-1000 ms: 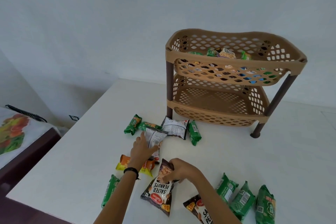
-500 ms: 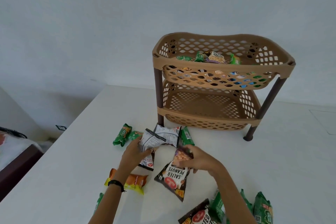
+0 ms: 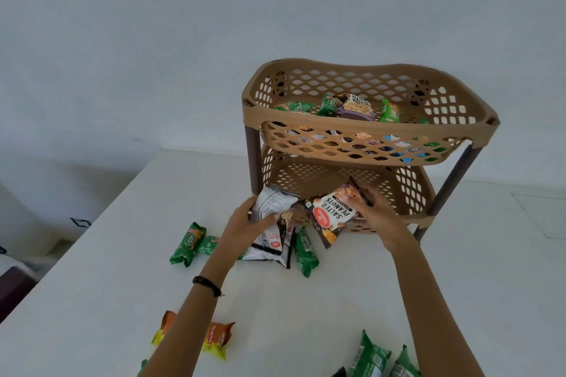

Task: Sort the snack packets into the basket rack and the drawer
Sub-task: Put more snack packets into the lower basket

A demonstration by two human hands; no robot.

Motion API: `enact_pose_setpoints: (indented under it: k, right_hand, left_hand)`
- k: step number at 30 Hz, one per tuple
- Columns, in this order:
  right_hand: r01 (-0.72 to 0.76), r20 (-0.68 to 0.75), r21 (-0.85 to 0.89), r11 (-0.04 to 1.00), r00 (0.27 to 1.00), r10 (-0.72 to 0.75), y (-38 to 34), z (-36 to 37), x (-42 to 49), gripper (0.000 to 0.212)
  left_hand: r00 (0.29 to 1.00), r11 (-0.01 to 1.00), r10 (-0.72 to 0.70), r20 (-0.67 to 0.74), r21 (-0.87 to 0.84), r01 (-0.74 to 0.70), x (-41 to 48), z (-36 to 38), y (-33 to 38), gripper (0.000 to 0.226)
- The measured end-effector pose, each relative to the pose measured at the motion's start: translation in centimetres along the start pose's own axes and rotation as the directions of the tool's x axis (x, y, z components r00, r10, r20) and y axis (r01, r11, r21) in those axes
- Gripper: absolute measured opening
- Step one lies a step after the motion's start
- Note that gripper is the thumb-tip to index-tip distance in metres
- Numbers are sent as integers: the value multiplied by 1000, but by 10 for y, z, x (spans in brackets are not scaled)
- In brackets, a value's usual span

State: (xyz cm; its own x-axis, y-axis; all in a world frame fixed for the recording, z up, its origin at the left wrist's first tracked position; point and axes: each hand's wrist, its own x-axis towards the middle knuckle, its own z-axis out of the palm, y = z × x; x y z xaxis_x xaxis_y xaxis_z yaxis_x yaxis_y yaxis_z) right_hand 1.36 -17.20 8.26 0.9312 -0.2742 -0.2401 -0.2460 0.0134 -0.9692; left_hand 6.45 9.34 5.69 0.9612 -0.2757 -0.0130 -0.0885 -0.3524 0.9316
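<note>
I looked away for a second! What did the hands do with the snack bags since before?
Both hands lifted their packets off the table toward the rack's lower basket: the right hand carries the salted peanuts packet, the left hand the white packet. The green packets and the orange packet stayed put.

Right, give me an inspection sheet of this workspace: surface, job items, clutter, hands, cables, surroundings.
Surface: white table, loose packets scattered on it.
Job's things: two-tier basket rack standing on the table; top basket holds several packets, bottom basket looks empty. Salted peanuts packet held at the bottom basket's front edge. White-backed packet lifted beside it. Green packets and an orange packet lie loose. Drawer: nothing seen.
Clutter: nothing seen.
Hands: left hand grips the white-backed packet; right hand grips the salted peanuts packet.
Cables: nothing seen.
Surroundings: plain pale wall; dark furniture edge at far left.
</note>
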Motion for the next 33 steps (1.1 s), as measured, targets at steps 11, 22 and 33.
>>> enact_pose_setpoints:
  k: [11, 22, 33]
  right_hand:
    - [58, -420, -38, 998, 905, -68, 4, 3, 63, 64]
    - [-29, -342, -321, 947, 936, -87, 14, 4, 70, 64]
    - [-38, -329, -301, 953, 942, -67, 11, 6, 67, 64]
  left_hand:
    - [991, 988, 130, -33, -80, -132, 59, 28, 41, 55]
    - [967, 942, 216, -136, 289, -170, 118, 64, 36, 58]
    - [999, 790, -1, 47, 612, -28, 125, 69, 15, 54]
